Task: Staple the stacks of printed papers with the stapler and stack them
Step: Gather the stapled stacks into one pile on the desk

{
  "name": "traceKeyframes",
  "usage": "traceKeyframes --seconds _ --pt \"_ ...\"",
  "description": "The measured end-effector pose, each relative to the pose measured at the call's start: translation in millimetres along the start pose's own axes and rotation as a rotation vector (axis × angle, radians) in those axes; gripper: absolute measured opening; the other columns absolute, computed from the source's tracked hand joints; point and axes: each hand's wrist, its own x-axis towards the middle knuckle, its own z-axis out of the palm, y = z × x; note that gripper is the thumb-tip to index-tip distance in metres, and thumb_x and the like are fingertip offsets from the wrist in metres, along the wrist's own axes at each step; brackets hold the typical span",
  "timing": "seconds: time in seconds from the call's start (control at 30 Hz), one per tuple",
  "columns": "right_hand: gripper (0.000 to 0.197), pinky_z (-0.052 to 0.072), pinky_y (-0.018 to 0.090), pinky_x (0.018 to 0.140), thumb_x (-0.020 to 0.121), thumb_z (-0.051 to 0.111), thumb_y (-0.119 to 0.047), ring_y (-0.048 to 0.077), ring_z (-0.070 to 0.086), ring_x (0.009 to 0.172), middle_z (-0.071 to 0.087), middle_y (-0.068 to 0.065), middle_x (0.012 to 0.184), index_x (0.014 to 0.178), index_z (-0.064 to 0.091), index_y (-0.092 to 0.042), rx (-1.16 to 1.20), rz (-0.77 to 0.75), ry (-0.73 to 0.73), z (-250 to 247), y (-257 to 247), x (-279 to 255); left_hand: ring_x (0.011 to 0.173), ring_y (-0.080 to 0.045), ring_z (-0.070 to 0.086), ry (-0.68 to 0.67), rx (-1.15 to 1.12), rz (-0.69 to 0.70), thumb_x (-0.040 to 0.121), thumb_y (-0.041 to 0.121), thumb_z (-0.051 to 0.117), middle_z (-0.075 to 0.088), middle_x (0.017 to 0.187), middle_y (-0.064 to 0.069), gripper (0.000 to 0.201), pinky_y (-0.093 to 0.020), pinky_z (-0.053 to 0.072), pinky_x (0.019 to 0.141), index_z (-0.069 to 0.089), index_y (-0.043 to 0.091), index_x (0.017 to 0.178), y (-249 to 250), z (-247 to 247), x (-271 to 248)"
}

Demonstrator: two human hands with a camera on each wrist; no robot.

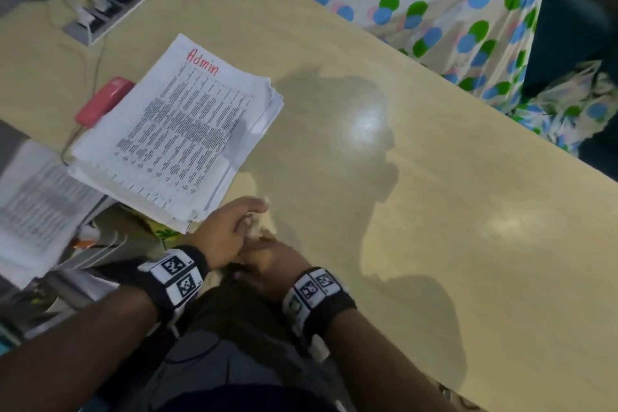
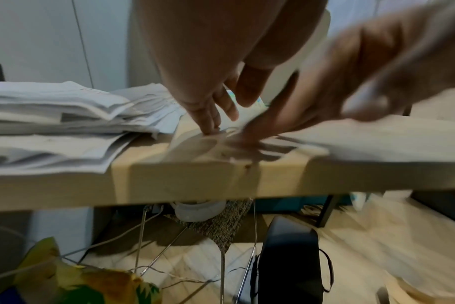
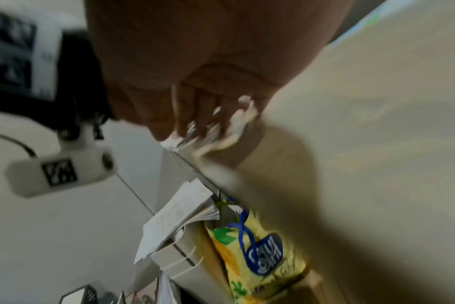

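Note:
A thick stack of printed papers (image 1: 174, 130), with "Admin" in red on its top sheet, lies on the left of the beige table (image 1: 401, 194). A red stapler (image 1: 100, 104) lies at its far left side, partly under the sheets. Both hands meet at the table's near edge, just right of the stack's near corner. My left hand (image 1: 230, 231) lies over my right hand (image 1: 271, 261). In the left wrist view the left fingers (image 2: 210, 115) point straight down onto the tabletop, next to the stack (image 2: 52, 107). The right fingers (image 2: 286, 115) stretch onto the table, blurred. Something small, pale and crumpled shows at the right fingertips (image 3: 203, 115).
A grey socket box with plugs and cables (image 1: 110, 0) sits at the back left. A person in dotted cloth (image 1: 451, 10) stands across the table. More papers (image 1: 36, 204) lie off the left edge. A yellow bag (image 3: 255, 253) and a black bag (image 2: 288, 263) sit below the table.

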Motion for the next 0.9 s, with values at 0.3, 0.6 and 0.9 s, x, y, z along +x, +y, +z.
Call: traceKeyframes --seconds 0.3,0.6,0.9 --pt "0.046 0.028 0.034 0.114 0.097 0.048 -0.023 0.03 0.041 0.137 0.042 0.015 0.15 0.14 0.048 -0.008 -0.009 0.627 0.567 -132 142 -16 0.095 -0.006 0.056 -0.045 0.255 0.087 0.079 -0.008 0.056 0.056 0.108 0.008 0.039 -0.016 0.043 0.086 0.067 0.019 0.105 -8 4 -16" --pt "0.073 0.044 0.066 0.095 0.081 0.041 -0.049 0.046 0.045 0.132 0.049 0.026 0.142 0.135 0.053 -0.001 -0.381 0.262 0.188 -37 57 28 0.098 0.014 0.049 0.152 0.013 0.151 0.085 0.008 0.041 0.053 0.107 0.014 0.037 0.0 0.032 0.092 0.063 0.015 0.115 6 -11 4" --pt "0.049 0.044 0.046 0.106 0.099 0.036 -0.04 0.034 0.054 0.126 0.056 0.019 0.137 0.121 0.065 -0.008 -0.078 0.158 0.469 -36 62 -26 0.109 -0.013 0.059 0.054 0.008 0.112 0.083 -0.011 0.05 0.055 0.116 0.004 0.039 -0.024 0.044 0.101 0.063 0.016 0.108 6 9 29"
